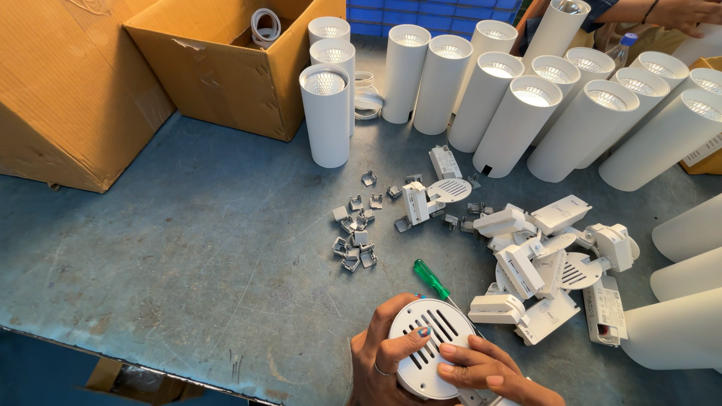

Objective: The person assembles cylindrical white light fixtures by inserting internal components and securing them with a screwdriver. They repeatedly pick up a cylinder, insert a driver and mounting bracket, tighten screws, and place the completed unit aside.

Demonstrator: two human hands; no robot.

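White slotted cap (426, 347) is sitting at the table's near edge, left hand (380, 361) cupping it, right hand (481, 368) pressing on top; many tube lamps (519, 113) standing finished, loose brackets (526, 263) waiting.

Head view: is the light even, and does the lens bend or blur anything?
Head view: soft, even light with faint shadows; the white cylinders lean outward toward the edges, a wide-lens distortion; reflectors inside them shine bright; both hands and the vented cap look sharp, without motion blur.
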